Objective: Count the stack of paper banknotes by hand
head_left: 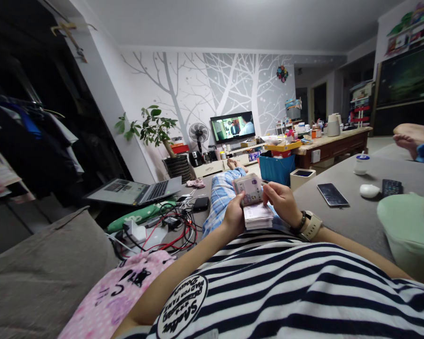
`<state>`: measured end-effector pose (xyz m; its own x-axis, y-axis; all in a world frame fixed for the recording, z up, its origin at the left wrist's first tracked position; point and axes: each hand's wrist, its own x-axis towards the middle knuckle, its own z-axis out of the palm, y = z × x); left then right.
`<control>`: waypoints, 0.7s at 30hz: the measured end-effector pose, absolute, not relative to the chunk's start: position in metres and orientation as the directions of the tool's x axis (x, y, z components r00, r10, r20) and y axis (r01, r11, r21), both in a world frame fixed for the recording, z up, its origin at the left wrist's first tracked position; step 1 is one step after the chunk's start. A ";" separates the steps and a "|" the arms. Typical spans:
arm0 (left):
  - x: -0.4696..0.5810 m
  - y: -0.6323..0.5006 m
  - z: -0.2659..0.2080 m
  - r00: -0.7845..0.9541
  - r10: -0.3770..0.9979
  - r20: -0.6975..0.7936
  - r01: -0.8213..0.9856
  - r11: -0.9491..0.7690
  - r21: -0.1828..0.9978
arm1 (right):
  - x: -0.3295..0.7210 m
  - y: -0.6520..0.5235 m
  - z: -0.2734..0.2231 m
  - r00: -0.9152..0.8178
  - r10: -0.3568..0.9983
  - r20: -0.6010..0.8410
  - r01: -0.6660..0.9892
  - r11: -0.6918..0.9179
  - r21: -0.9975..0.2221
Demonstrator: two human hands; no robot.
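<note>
Both hands (259, 207) grip banknotes (252, 202) marked "5".

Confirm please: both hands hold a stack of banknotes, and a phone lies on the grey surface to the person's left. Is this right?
Not quite. The head view shows the phone on the person's right. Both hands, left hand and right hand, do hold the stack of banknotes.
</note>
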<state>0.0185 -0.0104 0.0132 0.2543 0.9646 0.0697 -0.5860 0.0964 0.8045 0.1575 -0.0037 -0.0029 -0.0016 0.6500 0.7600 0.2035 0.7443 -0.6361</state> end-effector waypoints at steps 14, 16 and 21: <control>0.018 -0.016 0.015 0.204 0.975 0.093 -0.548 0.035 0.836 | 0.157 0.005 -0.005 0.103 0.651 0.752 0.367 0.678 -0.637; 0.019 -0.016 0.016 0.213 0.974 0.075 -0.575 0.063 0.816 | 0.157 0.003 -0.005 0.105 0.643 0.759 0.355 0.688 -0.633; 0.020 -0.015 0.020 0.220 0.975 0.042 -0.601 0.101 0.793 | 0.157 -0.002 -0.005 0.083 0.599 0.797 0.310 0.744 -0.592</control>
